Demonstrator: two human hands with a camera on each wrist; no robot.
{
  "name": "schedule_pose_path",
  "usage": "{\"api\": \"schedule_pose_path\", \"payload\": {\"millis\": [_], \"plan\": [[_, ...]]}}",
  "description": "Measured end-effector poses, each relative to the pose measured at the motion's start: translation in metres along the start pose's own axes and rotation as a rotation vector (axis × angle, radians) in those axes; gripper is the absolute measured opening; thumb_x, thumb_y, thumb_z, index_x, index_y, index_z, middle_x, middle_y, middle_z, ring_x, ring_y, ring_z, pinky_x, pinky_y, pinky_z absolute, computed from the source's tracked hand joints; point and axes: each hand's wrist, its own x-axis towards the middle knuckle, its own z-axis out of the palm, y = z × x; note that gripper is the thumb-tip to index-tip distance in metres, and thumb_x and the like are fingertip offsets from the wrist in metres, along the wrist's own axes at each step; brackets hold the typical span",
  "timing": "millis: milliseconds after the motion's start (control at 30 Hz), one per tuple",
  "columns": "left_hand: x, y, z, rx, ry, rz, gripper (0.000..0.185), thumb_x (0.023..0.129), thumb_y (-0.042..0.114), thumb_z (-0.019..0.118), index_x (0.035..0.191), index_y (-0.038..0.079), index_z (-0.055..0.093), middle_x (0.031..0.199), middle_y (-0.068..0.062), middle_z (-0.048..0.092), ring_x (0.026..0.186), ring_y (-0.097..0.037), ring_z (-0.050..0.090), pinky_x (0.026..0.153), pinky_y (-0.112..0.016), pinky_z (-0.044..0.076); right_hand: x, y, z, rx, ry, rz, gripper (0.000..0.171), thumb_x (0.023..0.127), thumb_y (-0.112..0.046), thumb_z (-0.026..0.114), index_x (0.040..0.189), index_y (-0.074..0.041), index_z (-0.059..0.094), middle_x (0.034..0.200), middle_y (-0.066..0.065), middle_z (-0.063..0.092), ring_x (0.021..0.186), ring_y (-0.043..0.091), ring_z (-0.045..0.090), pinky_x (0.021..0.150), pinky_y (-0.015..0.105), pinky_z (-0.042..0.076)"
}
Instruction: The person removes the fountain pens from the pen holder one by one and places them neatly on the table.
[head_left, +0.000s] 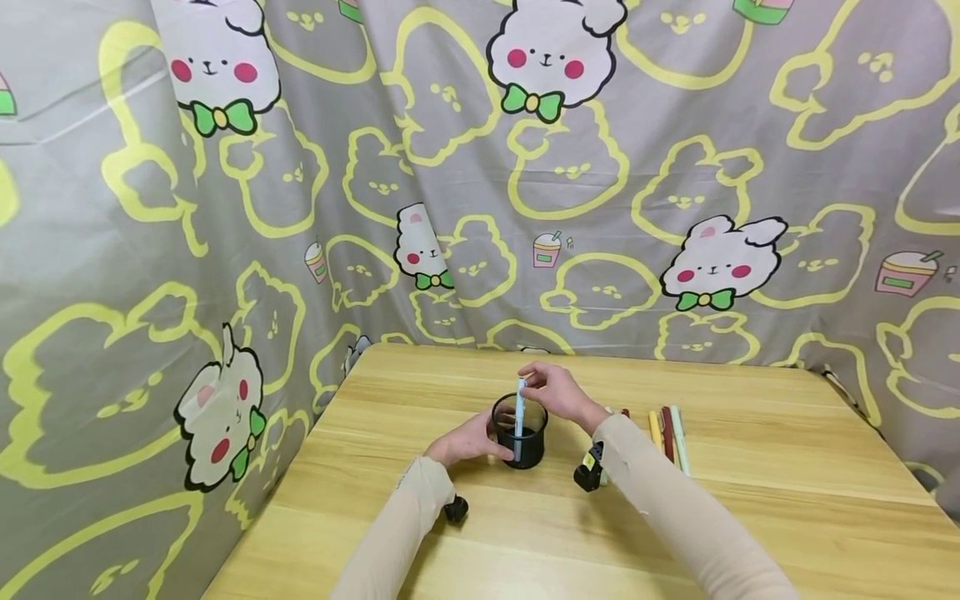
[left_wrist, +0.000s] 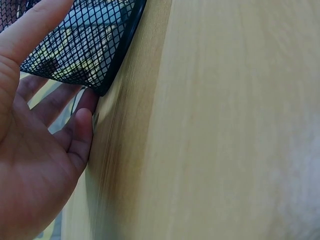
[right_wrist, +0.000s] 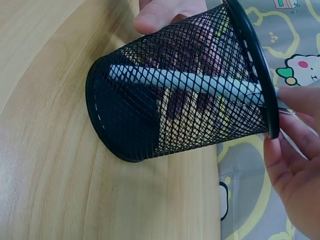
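Observation:
A black mesh pen holder (head_left: 531, 454) stands upright on the wooden table. My left hand (head_left: 476, 439) holds it from the left, thumb in front and fingers behind; the left wrist view shows this hand (left_wrist: 35, 165) close around the mesh (left_wrist: 95, 42). Above the rim, my right hand (head_left: 557, 390) pinches the top of a light blue pen (head_left: 520, 404). Through the mesh in the right wrist view, the pen (right_wrist: 190, 82) stands inside the holder, its lower end near the bottom. The right fingers (right_wrist: 280, 165) are beside the rim.
Right of the holder lie a yellow pen (head_left: 655, 429), a dark red pen (head_left: 667, 433) and a light green pen (head_left: 679, 437), with others partly behind the right sleeve (head_left: 675, 508). A patterned curtain (head_left: 465, 183) hangs behind and left of the table (head_left: 525, 542).

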Motion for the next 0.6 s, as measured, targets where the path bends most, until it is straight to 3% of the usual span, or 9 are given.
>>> {"api": "schedule_pose_path", "payload": {"millis": [133, 333, 600], "plan": [[0.0, 0.002, 0.0, 0.0, 0.001, 0.002, 0.076, 0.078, -0.001, 0.074, 0.142, 0.003, 0.032, 0.136, -0.016, 0.045, 0.124, -0.027, 0.045, 0.101, -0.036, 0.036, -0.003, -0.001, -0.004, 0.05, 0.021, -0.043, 0.029, 0.087, -0.009, 0.067, 0.115, -0.004, 0.062, 0.091, 0.006, 0.066, 0.086, 0.02, 0.062, 0.072, 0.033, 0.051], [-0.001, -0.001, 0.001, 0.004, 0.023, -0.046, 0.079, 0.077, 0.001, 0.075, 0.143, 0.0, 0.031, 0.136, -0.016, 0.046, 0.125, -0.026, 0.044, 0.103, -0.039, 0.034, -0.01, -0.002, -0.011, 0.092, 0.068, -0.135, 0.026, 0.088, -0.008, 0.066, 0.113, -0.002, 0.061, 0.089, 0.007, 0.064, 0.08, 0.019, 0.062, 0.068, 0.031, 0.053], [-0.002, 0.001, 0.002, 0.0, 0.021, -0.047, 0.079, 0.08, 0.003, 0.074, 0.144, -0.001, 0.029, 0.139, -0.02, 0.042, 0.128, -0.03, 0.041, 0.105, -0.042, 0.032, -0.016, -0.005, -0.018, 0.102, 0.081, -0.08, 0.026, 0.09, -0.009, 0.065, 0.115, -0.003, 0.06, 0.092, 0.011, 0.063, 0.084, 0.025, 0.063, 0.071, 0.037, 0.053]]}}
